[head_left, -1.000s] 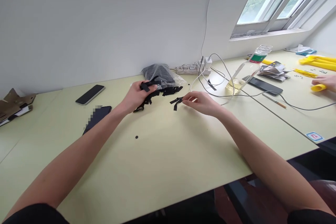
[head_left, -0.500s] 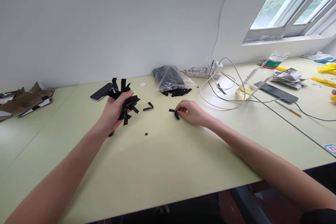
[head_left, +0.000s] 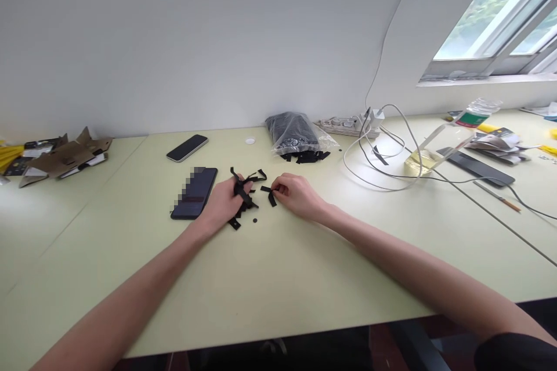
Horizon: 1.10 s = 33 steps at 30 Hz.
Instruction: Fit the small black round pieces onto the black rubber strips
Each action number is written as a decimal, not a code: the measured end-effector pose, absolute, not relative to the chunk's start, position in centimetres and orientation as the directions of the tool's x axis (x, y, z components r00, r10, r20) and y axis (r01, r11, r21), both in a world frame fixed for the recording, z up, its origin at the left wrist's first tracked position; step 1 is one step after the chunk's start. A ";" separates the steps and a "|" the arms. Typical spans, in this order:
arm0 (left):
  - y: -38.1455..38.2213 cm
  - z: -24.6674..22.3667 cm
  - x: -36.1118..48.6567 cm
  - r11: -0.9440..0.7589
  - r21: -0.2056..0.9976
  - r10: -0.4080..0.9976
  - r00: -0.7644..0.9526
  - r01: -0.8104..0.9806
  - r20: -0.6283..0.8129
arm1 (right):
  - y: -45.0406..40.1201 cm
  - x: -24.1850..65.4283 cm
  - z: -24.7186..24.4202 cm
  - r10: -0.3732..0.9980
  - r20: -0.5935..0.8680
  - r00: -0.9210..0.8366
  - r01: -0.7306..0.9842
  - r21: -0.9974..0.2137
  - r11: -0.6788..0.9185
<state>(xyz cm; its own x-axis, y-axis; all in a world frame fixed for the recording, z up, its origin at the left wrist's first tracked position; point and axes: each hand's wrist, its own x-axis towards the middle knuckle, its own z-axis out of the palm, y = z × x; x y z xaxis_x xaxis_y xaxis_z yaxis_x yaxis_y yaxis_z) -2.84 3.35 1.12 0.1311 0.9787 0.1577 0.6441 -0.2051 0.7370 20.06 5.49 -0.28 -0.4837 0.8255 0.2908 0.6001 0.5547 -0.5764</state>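
Note:
My left hand [head_left: 224, 202] is closed round a bunch of black strips [head_left: 243, 194], low over the table, with strip ends sticking out past the fingers. Facing it from the right, my right hand [head_left: 298, 194] pinches a short black strip [head_left: 271, 196] between thumb and fingertips. A small black disc [head_left: 255, 220] lies on the table just in front of the bunch. Behind the hands is a clear plastic bag [head_left: 293, 132] packed with black pieces, and more black strips [head_left: 307, 156] spill from its mouth.
Two phones [head_left: 187, 148] [head_left: 194, 193] lie left of centre on the pale table [head_left: 278, 284]. Torn cardboard packaging [head_left: 72, 156] sits far left. On the right are a power strip [head_left: 343, 126], tangled white cables [head_left: 398, 188], a tilted bottle with yellow liquid [head_left: 420, 162] and a dark flat object [head_left: 476, 167].
My left hand has moved right and down with its bunch, closer to my right hand, uncovering the nearer phone. The view has shifted slightly left. My right hand still pinches its strip.

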 end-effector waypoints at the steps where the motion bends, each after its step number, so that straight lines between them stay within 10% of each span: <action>1: 3.3 0.9 -2.9 -0.247 0.685 0.969 0.191 0.685 0.158 | 5.8 19.4 -0.4 0.830 0.297 -0.472 0.585 -0.599 0.547; 10: 3.2 -0.3 -2.7 -0.394 0.423 0.919 0.352 0.816 0.176 | 6.4 16.4 -1.3 0.875 0.172 -0.454 0.196 -0.938 0.286; 15: 3.7 -0.6 -3.2 -0.406 0.439 0.914 0.354 0.802 0.199 | 3.1 18.7 -1.3 0.852 0.384 -0.356 0.456 -0.724 0.517; 23: 3.4 1.4 -4.5 -0.240 0.760 0.970 0.174 0.604 0.168 | -1.7 19.8 -0.6 0.456 0.258 -0.852 0.355 -0.356 0.864; 33: 2.7 4.4 -6.4 -0.273 0.668 0.935 0.354 0.693 0.015 | 5.9 19.0 -2.2 0.682 0.234 -0.693 0.615 -0.302 0.728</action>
